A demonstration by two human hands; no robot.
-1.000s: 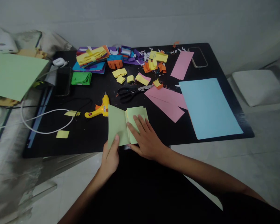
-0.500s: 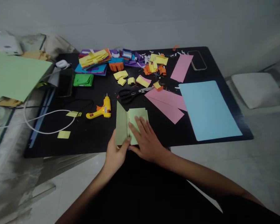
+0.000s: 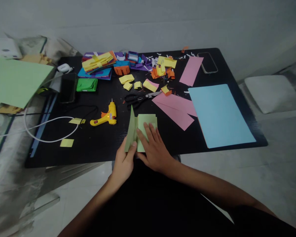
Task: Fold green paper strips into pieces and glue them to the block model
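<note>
A folded light green paper point(image 3: 147, 119) lies near the front edge of the black table point(image 3: 98, 144). Its left flap stands raised and tilted. My left hand point(image 3: 124, 161) grips that flap at its lower end, thumb on the inner side. Flat on the right part rests my right hand point(image 3: 154, 148), its fingers slightly apart, pressing the paper down. A yellow glue gun point(image 3: 110, 115) lies to the left, and black-handled scissors point(image 3: 139, 98) lie just beyond the paper.
Pink strips point(image 3: 180, 113) and a light blue sheet stack point(image 3: 222, 115) lie on the right. Coloured paper bundles point(image 3: 98, 62), scraps and a phone point(image 3: 207, 63) line the back. A white cable point(image 3: 43, 141) loops at left, near another phone point(image 3: 67, 88).
The left flap of the green paper has risen and swung to the right with my left hand. My right hand has stayed on the paper. The view has shifted slightly.
</note>
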